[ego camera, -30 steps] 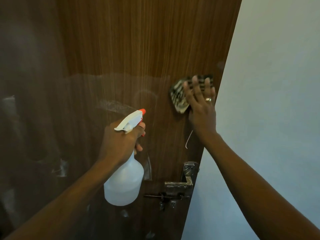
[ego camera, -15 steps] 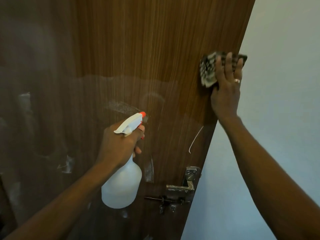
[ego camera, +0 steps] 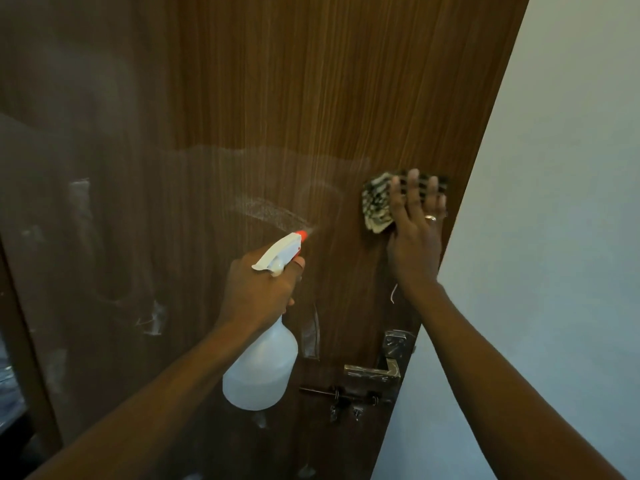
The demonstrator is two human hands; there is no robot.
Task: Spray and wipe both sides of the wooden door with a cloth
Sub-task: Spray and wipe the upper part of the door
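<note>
The brown wooden door [ego camera: 311,98] fills the view, with wet streaks across its middle. My left hand [ego camera: 259,289] grips the neck of a white spray bottle [ego camera: 263,368] with an orange nozzle, a finger on the trigger, and a fine mist leaves the nozzle toward the door. My right hand [ego camera: 415,233] presses a black-and-white checked cloth [ego camera: 375,206] flat against the door near its right edge, fingers straight and spread. A ring shows on one finger.
A metal lever handle [ego camera: 377,368] and a sliding bolt latch [ego camera: 343,396] sit low on the door by its right edge. A pale wall [ego camera: 554,237] lies beyond that edge. A dark door frame [ego camera: 24,341] runs down the left.
My right hand has slid the cloth down the door's right edge from a higher spot. The left hand kept its place with the bottle, and spray now comes from the nozzle.
</note>
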